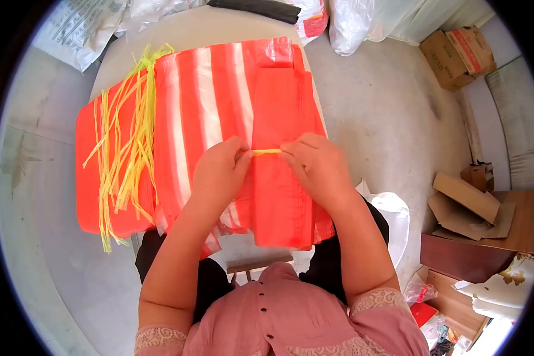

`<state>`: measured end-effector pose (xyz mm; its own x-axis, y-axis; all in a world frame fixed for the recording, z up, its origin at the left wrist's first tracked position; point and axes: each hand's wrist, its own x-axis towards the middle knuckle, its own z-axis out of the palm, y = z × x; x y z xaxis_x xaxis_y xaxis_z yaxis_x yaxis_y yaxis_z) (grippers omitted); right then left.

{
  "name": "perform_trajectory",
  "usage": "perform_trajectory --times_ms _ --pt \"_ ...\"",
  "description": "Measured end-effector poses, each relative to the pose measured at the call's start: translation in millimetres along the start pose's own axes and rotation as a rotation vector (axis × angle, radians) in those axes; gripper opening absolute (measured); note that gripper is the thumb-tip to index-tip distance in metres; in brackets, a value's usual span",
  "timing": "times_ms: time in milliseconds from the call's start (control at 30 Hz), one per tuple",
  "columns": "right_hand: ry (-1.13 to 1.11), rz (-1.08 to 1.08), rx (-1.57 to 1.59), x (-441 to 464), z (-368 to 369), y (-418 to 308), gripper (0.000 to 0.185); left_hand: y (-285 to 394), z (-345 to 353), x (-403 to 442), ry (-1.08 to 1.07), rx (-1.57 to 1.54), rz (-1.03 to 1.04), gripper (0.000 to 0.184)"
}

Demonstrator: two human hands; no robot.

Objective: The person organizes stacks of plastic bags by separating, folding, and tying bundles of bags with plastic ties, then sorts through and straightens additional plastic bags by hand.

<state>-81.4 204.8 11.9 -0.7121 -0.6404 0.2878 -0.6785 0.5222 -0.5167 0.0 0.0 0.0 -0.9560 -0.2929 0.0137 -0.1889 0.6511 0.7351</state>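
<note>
Pinches a yellow strip (267, 152) straight between left hand (221, 170) and right hand (318, 168), crosswise over a folded red bundle (282, 204) running lengthwise away from the torso (276, 314).

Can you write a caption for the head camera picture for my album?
Left hand and right hand hold a yellow strip across a red bundle.
</note>
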Motion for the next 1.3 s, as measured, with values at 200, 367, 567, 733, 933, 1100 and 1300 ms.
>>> perform_trajectory --times_ms 200,367,567,733,933,1100,1300 --pt "0.024 -0.038 -0.125 -2.9 -1.0 10.0 0.007 1.7 4.9 4.6 0.083 0.252 0.126 0.014" --pt "0.005 0.051 -0.147 -0.9 -6.5 -1.6 0.016 -3.4 7.0 5.8 0.087 0.322 0.138 0.013" --pt "-0.052 0.143 0.231 10.1 -1.8 -13.1 0.02 -3.6 11.3 6.0 0.087 0.341 0.162 0.014" --pt "-0.247 0.314 0.498 26.9 4.6 -27.9 0.027 -7.3 13.7 5.8 0.093 0.371 0.17 0.014" --pt "-0.233 0.329 0.486 29.6 13.8 -25.6 0.021 -4.8 -4.7 0.6 0.052 0.21 0.139 0.013" --pt "-0.179 0.299 0.489 23.0 21.7 -24.8 0.017 -2.0 -35.4 -2.8 -0.249 -0.18 -0.11 0.016" --pt "-0.126 0.139 0.282 20.1 31.2 -24.5 0.013 -9.3 -31.5 -9.3 -0.37 -0.649 -0.072 0.018"
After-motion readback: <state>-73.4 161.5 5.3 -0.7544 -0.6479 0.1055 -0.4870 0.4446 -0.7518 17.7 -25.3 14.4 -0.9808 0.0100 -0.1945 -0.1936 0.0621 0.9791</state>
